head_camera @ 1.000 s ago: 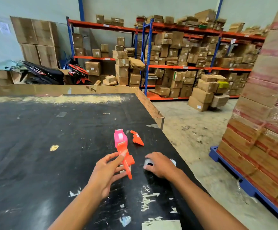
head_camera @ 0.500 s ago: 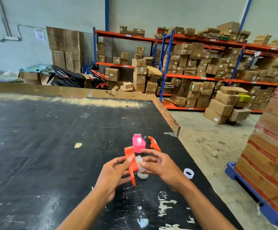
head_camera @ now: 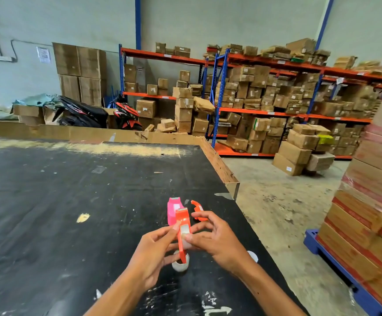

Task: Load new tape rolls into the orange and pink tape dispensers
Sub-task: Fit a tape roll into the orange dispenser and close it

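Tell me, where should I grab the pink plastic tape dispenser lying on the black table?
Probably pinch the pink plastic tape dispenser across its two flat sides, coming from its open left side. The orange dispenser and both hands crowd its right and near end.

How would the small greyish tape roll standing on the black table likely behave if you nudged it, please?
The small greyish tape roll rests on its flat end on the black table, so it would probably slide, not roll. It looks light and should shift easily. Tipped onto its edge, it might roll.
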Demonstrator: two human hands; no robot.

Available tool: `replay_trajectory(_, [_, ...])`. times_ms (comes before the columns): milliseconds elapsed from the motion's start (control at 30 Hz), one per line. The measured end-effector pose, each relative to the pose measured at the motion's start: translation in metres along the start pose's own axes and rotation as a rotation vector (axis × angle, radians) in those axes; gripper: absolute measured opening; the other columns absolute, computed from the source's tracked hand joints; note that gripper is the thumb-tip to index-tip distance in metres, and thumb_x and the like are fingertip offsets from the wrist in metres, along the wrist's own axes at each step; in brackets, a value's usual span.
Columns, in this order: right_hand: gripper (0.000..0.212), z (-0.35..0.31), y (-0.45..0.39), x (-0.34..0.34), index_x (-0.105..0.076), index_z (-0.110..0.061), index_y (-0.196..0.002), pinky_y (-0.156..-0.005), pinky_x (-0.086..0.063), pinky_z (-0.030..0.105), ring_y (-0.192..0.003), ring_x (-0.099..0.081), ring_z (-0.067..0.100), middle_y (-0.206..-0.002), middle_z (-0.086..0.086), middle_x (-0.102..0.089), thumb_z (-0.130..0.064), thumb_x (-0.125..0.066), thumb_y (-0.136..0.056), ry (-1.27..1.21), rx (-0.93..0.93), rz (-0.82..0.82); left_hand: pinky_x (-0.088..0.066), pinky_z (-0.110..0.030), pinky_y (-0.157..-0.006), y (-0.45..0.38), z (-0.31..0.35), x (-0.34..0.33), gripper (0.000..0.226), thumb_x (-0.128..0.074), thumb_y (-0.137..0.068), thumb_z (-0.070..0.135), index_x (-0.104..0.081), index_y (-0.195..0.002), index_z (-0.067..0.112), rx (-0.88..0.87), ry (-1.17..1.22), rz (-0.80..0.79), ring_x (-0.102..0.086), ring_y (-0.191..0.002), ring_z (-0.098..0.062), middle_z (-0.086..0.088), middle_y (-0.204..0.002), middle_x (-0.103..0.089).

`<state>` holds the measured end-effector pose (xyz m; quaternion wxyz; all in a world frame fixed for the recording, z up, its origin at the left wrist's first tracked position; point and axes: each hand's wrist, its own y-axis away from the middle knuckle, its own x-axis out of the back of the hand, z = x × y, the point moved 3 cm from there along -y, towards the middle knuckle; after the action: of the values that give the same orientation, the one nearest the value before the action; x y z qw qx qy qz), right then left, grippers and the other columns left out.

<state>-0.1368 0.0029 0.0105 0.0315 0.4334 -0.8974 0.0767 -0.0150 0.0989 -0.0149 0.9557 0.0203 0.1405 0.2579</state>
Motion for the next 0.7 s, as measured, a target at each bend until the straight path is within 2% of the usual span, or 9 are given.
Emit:
replay_trajectory(67, [0.046, 0.001, -0.014, 0.006, -0.058, -0.033, -0.111, -0.08, -0.061, 0.035, -0.088, -0.073, 0.023, -0.089, -0.001, -0.071, -0.03, -0.081, -0.071, 0.053, 0.019, -0.007, -0.055, -0.047, -0.085, -0.01, 0.004, -0.001, 0.024, -0.057, -0.091, 0.024, -0.075, -0.098, 0.01, -0.003, -0.008, 0.003, -0.075, -0.086, -0.028, -0.016, -0.093, -0.078])
replay_trajectory(167, [0.015, -0.003, -0.044, 0.023, -0.07, -0.023, -0.094, -0.063, -0.058, 0.024, -0.071, -0.07, 0.013, -0.074, -0.001, -0.071, -0.032, -0.071, -0.083, 0.081, 0.058, 0.08, -0.056, -0.043, -0.08, -0.027, 0.009, 0.0, 0.022, -0.059, -0.089, 0.025, -0.077, -0.093, 0.014, -0.015, -0.017, 0.053, -0.074, -0.084, -0.026, -0.013, -0.092, -0.078])
replay_trajectory(267, [0.026, 0.01, -0.081, 0.05, -0.071, -0.003, -0.083, -0.052, -0.049, 0.018, -0.062, -0.059, 0.019, -0.066, 0.008, -0.064, -0.026, -0.063, -0.09, 0.148, 0.005, 0.242, -0.057, -0.03, -0.065, -0.04, 0.013, 0.003, 0.022, -0.058, -0.09, 0.025, -0.076, -0.096, 0.014, -0.028, -0.016, 0.1, -0.073, -0.072, -0.016, -0.007, -0.084, -0.079])
replay_trajectory(333, [0.026, 0.03, -0.105, 0.061, -0.074, -0.004, -0.085, -0.064, -0.05, 0.026, -0.074, -0.064, 0.023, -0.077, 0.011, -0.071, -0.027, -0.062, -0.09, 0.388, -0.069, 0.283, -0.056, -0.025, -0.059, -0.045, 0.015, 0.008, 0.021, -0.056, -0.092, 0.024, -0.074, -0.098, 0.015, -0.026, -0.021, 0.144, -0.073, -0.069, -0.013, -0.003, -0.081, -0.079])
replay_trajectory(400, [0.026, 0.053, -0.125, 0.065, -0.074, -0.009, -0.094, -0.078, -0.05, 0.033, -0.092, -0.066, 0.027, -0.095, 0.012, -0.073, -0.03, -0.061, -0.089, 0.648, -0.19, 0.22, -0.056, -0.027, -0.061, -0.048, 0.017, 0.011, 0.021, -0.056, -0.092, 0.024, -0.073, -0.1, 0.015, -0.032, -0.026, 0.193, -0.073, -0.069, -0.013, -0.003, -0.081, -0.079])
replay_trajectory(500, [0.027, 0.073, -0.143, 0.061, -0.071, -0.017, -0.106, -0.084, -0.05, 0.036, -0.105, -0.063, 0.033, -0.11, 0.014, -0.071, -0.032, -0.058, -0.087, 0.814, -0.28, 0.133, -0.056, -0.029, -0.063, -0.05, 0.017, 0.015, 0.022, -0.056, -0.092, 0.024, -0.073, -0.102, 0.014, -0.045, -0.022, 0.245, -0.073, -0.075, -0.017, -0.007, -0.086, -0.079])
replay_trajectory(567, [0.026, 0.076, -0.148, 0.057, -0.069, -0.024, -0.109, -0.083, -0.051, 0.036, -0.105, -0.064, 0.034, -0.112, 0.012, -0.071, -0.03, -0.059, -0.085, 0.864, -0.267, 0.136, -0.057, -0.024, -0.057, -0.051, 0.016, 0.016, 0.021, -0.055, -0.093, 0.023, -0.072, -0.102, 0.014, -0.056, -0.02, 0.264, -0.074, -0.074, -0.016, -0.006, -0.085, -0.079])
replay_trajectory(633, [0.024, 0.075, -0.15, 0.054, -0.069, -0.022, -0.105, -0.082, -0.054, 0.037, -0.099, -0.066, 0.033, -0.105, 0.012, -0.072, -0.026, -0.062, -0.083, 0.843, -0.251, 0.113, -0.057, -0.024, -0.056, -0.053, 0.016, 0.016, 0.021, -0.055, -0.093, 0.023, -0.072, -0.102, 0.014, -0.052, -0.021, 0.279, -0.074, -0.073, -0.015, -0.004, -0.084, -0.079])
replay_trajectory(700, [0.018, 0.071, -0.146, 0.055, -0.07, -0.014, -0.098, -0.079, -0.058, 0.038, -0.081, -0.07, 0.029, -0.092, 0.015, -0.075, -0.018, -0.064, -0.081, 0.624, -0.243, 0.124, -0.058, -0.025, -0.058, -0.056, 0.014, 0.013, 0.021, -0.055, -0.093, 0.022, -0.071, -0.103, 0.013, -0.044, -0.022, 0.282, -0.074, -0.072, -0.015, -0.005, -0.083, -0.079])
